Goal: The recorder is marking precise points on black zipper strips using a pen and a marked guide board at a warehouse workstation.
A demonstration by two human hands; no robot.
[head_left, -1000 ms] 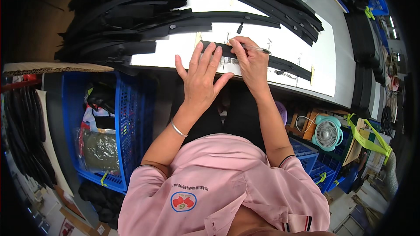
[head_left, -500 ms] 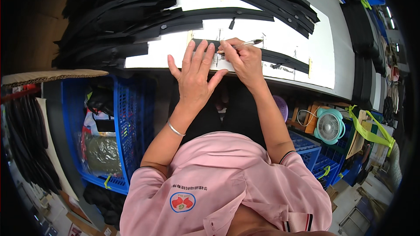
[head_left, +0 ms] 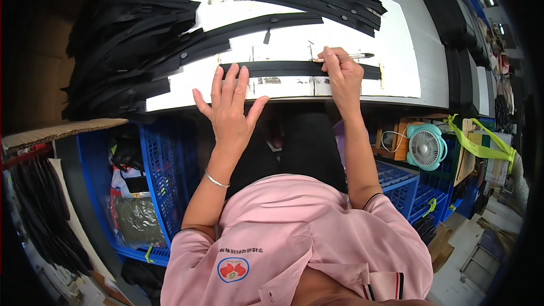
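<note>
Off goes the right hand (head_left: pixel 344 79), carried along to the right and now well apart from the left hand (head_left: pixel 229 110), where half a second ago the two were nearly side by side. Black strip (head_left: pixel 277 68), that's where the work is: it lies lengthwise on the white board (head_left: pixel 399 51), close to the near edge. Left hand spread wide, fingertips down on the strip's left end; right hand pinching a pen (head_left: pixel 361 55) between thumb and fingers over the right half, though whether the point touches cloth, I can't tell. Danger here? If those left fingertips ease off, the strip could skew, since nothing visible but the right hand is near its far end; and a pen gripped that lightly might skid at the strip's upper edge. Now the count: two hands, one pen, one strip between them, one small black tab (head_left: pixel 267 36) loose on the board, one bracelet (head_left: pixel 216 181), one fan (head_left: pixel 426 150), and two heaps of strips, the left heap (head_left: pixel 130 34) and the right heap (head_left: pixel 306 0), overlapping too much to number piece by piece.
</note>
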